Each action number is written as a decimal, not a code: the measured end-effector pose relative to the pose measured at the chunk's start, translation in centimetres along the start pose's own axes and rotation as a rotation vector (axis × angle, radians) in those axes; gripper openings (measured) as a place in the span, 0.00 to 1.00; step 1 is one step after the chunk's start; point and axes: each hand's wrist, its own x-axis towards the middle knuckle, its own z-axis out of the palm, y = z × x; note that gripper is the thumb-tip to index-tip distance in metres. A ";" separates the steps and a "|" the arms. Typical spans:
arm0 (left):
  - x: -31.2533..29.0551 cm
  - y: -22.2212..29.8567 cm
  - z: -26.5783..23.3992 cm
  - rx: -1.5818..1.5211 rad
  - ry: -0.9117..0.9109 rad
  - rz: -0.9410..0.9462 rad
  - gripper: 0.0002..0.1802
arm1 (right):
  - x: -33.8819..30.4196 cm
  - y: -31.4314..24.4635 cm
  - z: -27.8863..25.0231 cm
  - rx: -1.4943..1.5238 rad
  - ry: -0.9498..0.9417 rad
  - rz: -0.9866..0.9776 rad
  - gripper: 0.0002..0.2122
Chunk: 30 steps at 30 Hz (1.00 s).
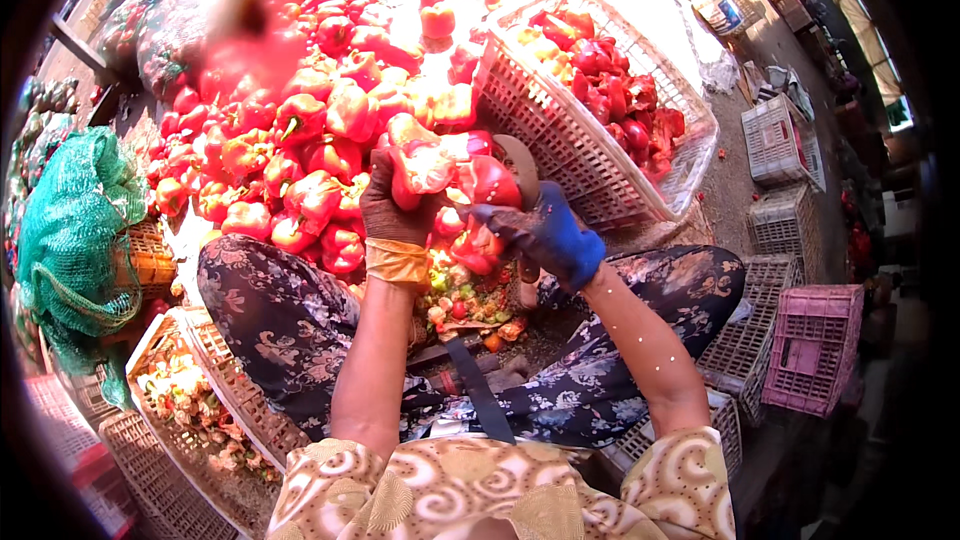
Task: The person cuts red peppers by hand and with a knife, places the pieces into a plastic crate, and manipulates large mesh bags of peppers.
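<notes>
My left hand [395, 205], in a dark brown glove with a yellow cuff, is closed around a cut red bell pepper [425, 168] with its pale inside showing. Close beside it, my right hand [545, 235] wears a blue glove with dark fingers. It is closed on a curved knife [522, 168], whose blade arcs up past the fingers. Another red pepper piece [490, 183] lies between the two hands, and I cannot tell which hand supports it. Below them, pepper cores and scraps [460, 295] lie between my legs.
A large pile of red peppers [320, 155] spreads ahead and left. At the right front, a white plastic crate [570, 130] holds cut peppers. Another crate [210, 340] at my left knee holds cores. A green net sack [80, 230] stands left; a pink crate [815, 350] and others stand right.
</notes>
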 end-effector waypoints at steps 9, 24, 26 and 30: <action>2.0 4.2 -4.9 0.140 0.029 0.144 0.23 | -0.2 3.8 -9.0 -0.205 0.625 -0.189 0.30; -0.7 -3.4 1.4 0.397 -0.379 -0.454 0.48 | 1.7 1.4 -5.8 -0.164 -0.114 -0.135 0.30; -1.2 -4.3 2.0 0.478 -0.384 -0.459 0.44 | 2.7 4.4 -5.9 -0.295 -0.157 -0.277 0.28; -0.8 -4.5 0.1 0.458 -0.285 -0.398 0.36 | 2.9 2.4 -3.7 -0.042 -0.126 -0.265 0.25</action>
